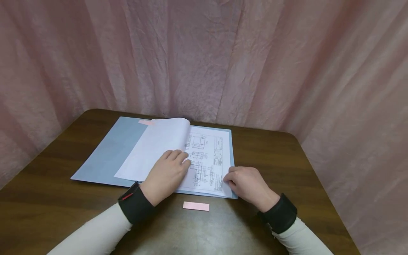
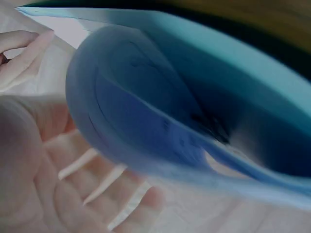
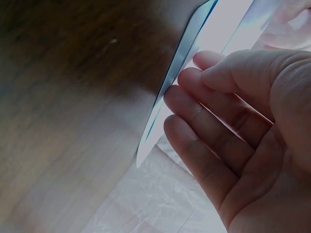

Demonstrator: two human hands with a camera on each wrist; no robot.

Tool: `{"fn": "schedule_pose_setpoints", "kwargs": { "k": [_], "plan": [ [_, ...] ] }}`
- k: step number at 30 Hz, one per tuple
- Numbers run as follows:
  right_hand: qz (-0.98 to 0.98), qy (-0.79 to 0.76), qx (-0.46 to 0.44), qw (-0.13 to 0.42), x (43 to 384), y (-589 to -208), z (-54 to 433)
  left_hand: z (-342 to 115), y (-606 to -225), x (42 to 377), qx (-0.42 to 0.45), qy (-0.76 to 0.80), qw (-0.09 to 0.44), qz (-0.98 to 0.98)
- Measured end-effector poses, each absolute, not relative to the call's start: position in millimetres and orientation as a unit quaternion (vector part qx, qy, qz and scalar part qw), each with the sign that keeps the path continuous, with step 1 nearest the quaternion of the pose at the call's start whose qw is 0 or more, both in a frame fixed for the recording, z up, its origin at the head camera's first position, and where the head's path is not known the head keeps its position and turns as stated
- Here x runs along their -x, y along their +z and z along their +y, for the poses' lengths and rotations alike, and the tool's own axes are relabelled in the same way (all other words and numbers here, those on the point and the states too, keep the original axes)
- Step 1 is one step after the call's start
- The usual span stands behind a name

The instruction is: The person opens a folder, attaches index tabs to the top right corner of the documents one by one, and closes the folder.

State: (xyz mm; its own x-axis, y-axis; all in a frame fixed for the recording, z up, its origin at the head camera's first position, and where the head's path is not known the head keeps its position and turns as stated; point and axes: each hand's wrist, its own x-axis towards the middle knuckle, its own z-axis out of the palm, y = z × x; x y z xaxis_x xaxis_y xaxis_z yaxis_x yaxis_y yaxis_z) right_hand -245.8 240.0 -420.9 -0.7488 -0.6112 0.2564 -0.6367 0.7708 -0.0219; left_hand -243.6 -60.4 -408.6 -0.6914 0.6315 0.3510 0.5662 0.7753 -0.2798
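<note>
A light-blue folder (image 1: 100,156) lies opened on the table, with white sheets in it. One sheet (image 1: 159,138) is turned over to the left and bulges in a curl near the fold. My left hand (image 1: 167,173) lies over this turned sheet, and in the left wrist view its fingers (image 2: 107,179) stretch along the curled paper. The sheet beneath, a technical drawing (image 1: 204,159), faces up on the right. My right hand (image 1: 250,184) is at its lower right edge, fingertips touching the paper, thumb close to the index finger in the right wrist view.
A pink sticky strip (image 1: 196,206) lies on the brown wooden table (image 1: 271,152) in front of the folder. Another pink strip (image 1: 145,122) is at the folder's far left edge. A pink curtain (image 1: 204,60) hangs behind the table.
</note>
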Motion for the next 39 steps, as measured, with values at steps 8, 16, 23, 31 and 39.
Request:
{"fn": "schedule_pose_setpoints", "kwargs": {
  "k": [8,16,23,31,39],
  "plan": [
    [-0.932,0.050,-0.339,0.120,246,-420,241,-44,-411,256,0.328,0.111,0.117,-0.931],
    [-0.933,0.046,-0.335,0.125,244,-413,242,-46,-408,257,0.308,0.109,0.098,-0.940],
    [-0.933,0.045,-0.337,0.120,244,-414,242,-49,-410,257,0.302,0.084,0.085,-0.946],
    [-0.934,0.041,-0.335,0.118,245,-414,242,-50,-414,259,0.298,0.078,0.088,-0.947],
    [-0.933,0.040,-0.338,0.120,244,-416,242,-49,-411,255,0.312,0.087,0.123,-0.938]
  ]
}}
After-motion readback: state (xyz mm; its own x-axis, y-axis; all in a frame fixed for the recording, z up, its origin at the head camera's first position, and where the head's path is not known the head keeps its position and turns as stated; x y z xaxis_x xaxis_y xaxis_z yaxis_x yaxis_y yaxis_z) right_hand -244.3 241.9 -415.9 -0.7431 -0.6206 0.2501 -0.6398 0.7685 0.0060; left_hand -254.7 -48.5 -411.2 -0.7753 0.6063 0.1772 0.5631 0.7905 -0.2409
